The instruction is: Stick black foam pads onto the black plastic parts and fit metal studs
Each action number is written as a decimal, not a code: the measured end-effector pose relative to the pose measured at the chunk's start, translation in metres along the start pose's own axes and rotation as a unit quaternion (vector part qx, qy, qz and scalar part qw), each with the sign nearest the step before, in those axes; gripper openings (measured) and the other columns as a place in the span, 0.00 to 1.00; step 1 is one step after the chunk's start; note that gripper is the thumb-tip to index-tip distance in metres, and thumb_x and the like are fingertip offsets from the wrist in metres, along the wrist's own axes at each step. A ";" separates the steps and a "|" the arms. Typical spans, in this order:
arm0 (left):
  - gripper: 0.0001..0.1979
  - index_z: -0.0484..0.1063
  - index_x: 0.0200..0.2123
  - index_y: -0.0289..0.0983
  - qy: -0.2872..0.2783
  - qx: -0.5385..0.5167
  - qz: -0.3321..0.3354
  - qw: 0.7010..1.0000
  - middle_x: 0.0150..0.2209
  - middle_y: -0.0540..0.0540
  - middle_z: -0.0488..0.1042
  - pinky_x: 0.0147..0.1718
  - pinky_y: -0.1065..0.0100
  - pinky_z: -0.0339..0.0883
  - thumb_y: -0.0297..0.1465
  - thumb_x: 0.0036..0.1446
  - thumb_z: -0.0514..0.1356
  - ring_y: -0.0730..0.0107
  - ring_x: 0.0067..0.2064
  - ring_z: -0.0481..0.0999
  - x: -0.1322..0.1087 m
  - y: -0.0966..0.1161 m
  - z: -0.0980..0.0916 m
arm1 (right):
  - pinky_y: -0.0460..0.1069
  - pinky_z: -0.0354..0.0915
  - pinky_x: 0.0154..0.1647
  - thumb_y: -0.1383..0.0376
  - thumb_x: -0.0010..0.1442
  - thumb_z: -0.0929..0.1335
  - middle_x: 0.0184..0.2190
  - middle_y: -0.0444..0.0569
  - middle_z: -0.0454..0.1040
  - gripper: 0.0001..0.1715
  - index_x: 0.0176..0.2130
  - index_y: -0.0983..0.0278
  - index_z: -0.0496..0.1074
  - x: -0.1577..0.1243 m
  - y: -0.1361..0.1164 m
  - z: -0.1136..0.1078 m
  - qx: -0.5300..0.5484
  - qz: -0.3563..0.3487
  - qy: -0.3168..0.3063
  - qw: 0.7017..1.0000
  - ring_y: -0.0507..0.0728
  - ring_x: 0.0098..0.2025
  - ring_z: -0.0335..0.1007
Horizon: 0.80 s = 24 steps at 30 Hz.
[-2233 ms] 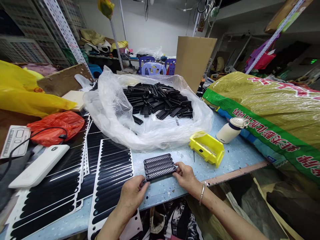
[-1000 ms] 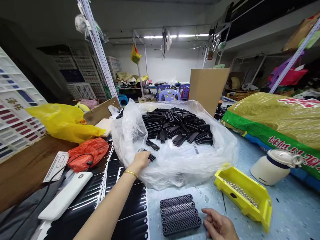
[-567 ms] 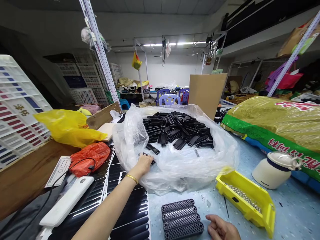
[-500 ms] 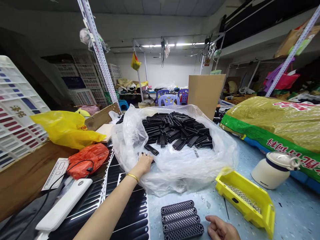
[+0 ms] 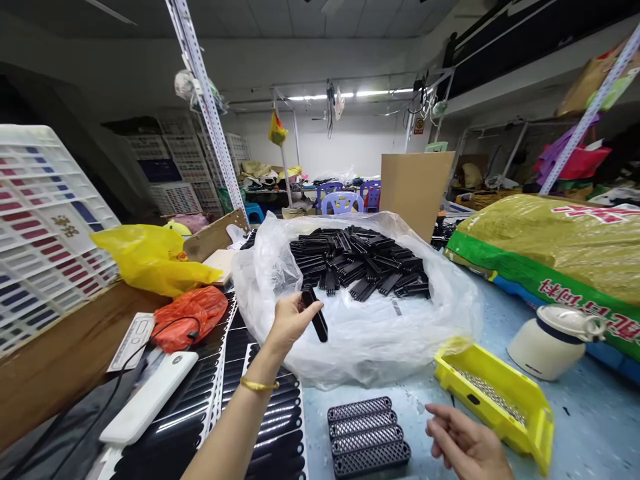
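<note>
My left hand (image 5: pixel 290 321) is raised in front of the clear plastic bag (image 5: pixel 430 320) and pinches one long black plastic part (image 5: pixel 316 319) by its upper end. A heap of the same black parts (image 5: pixel 357 261) lies inside the open bag. My right hand (image 5: pixel 467 445) hovers low at the front, fingers apart and holding nothing, just right of several black mesh grille pieces (image 5: pixel 369 437) laid side by side on the blue table (image 5: pixel 585 427).
A yellow bin (image 5: pixel 493 400) with metal mesh strips sits right of my hand, a white jug (image 5: pixel 553 341) beyond it. Black sticker sheets (image 5: pixel 200 400), a white power bank (image 5: pixel 150 399) and orange (image 5: pixel 190 315) and yellow bags (image 5: pixel 150 261) lie left. A big green-and-yellow sack (image 5: pixel 555 247) fills the right.
My left hand went from the grille pieces into the bag, took one black part and has lifted it out. My right hand has opened and risen off the table.
</note>
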<state>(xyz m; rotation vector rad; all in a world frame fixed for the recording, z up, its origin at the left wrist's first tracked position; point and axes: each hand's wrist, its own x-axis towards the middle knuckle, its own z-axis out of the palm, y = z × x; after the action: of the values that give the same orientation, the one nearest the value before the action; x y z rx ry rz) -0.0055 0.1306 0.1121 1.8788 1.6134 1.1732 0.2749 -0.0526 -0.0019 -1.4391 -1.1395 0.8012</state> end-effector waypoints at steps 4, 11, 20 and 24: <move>0.14 0.72 0.25 0.33 -0.039 -0.295 -0.084 0.951 0.20 0.50 0.73 0.15 0.77 0.56 0.39 0.43 0.68 0.75 0.20 0.71 -0.055 0.037 0.008 | 0.46 0.70 0.18 0.48 0.53 0.71 0.24 0.52 0.78 0.23 0.36 0.65 0.77 -0.004 -0.031 0.013 -0.003 -0.090 -0.059 0.994 0.57 0.22 0.75; 0.16 0.72 0.23 0.32 -0.032 -0.425 -0.201 0.882 0.17 0.52 0.72 0.13 0.77 0.55 0.38 0.39 0.72 0.77 0.16 0.70 -0.135 0.055 0.031 | 0.46 0.72 0.19 0.56 0.52 0.75 0.35 0.54 0.79 0.27 0.48 0.66 0.73 -0.033 -0.061 0.042 -0.045 -0.282 -0.050 0.957 0.57 0.26 0.76; 0.21 0.71 0.35 0.35 -0.105 -0.358 -0.321 0.871 0.19 0.51 0.73 0.11 0.76 0.54 0.41 0.41 0.69 0.67 0.17 0.75 -0.247 0.023 0.015 | 0.50 0.74 0.36 0.70 0.64 0.62 0.37 0.55 0.77 0.18 0.54 0.63 0.66 -0.076 -0.051 -0.008 -0.218 -0.391 -0.162 0.879 0.59 0.38 0.77; 0.16 0.73 0.39 0.38 -0.176 -0.228 -0.234 0.929 0.20 0.53 0.72 0.15 0.71 0.62 0.37 0.46 0.64 0.68 0.17 0.73 -0.269 -0.006 0.025 | 0.48 0.72 0.33 0.68 0.66 0.61 0.32 0.52 0.75 0.13 0.47 0.64 0.70 -0.069 -0.038 -0.016 -0.265 -0.331 -0.236 0.874 0.57 0.32 0.74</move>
<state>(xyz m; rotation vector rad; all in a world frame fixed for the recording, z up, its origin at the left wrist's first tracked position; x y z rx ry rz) 0.0155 -0.1162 0.0030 1.2313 1.3363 0.8474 0.2601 -0.1246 0.0311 -1.1460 -2.2083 0.3497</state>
